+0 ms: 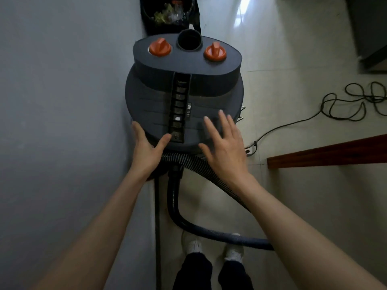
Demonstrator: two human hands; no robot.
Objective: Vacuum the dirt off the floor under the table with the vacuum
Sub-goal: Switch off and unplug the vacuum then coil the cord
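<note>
Against the wall on the left side of the floor point(293, 195) stands the vacuum point(184, 97), a dark drum-shaped canister with two orange knobs point(160, 48) on its top and an open port between them. The left hand point(146, 147) lies with straight fingers against the near left rim of the lid, its thumb reaching toward the central ribbed strip. The right hand point(224, 143) is spread wide, fingers straight, over the near right part of the lid; whether it touches or hovers just above is hard to tell. Neither holds anything.

A ribbed hose point(178, 206) leaves the canister's near side and loops across the floor toward the person's shoes, and a black power cord point(345, 103) trails in coils to the right. The red-brown edge of the tabletop point(326, 154) shows at the right.

The canister looks bulky, rigid and probably heavy, with smooth plastic that offers little purchase from above. Taking it by the rim with both hands, or pulling by the flexible hose, seems the safer hold.
</note>
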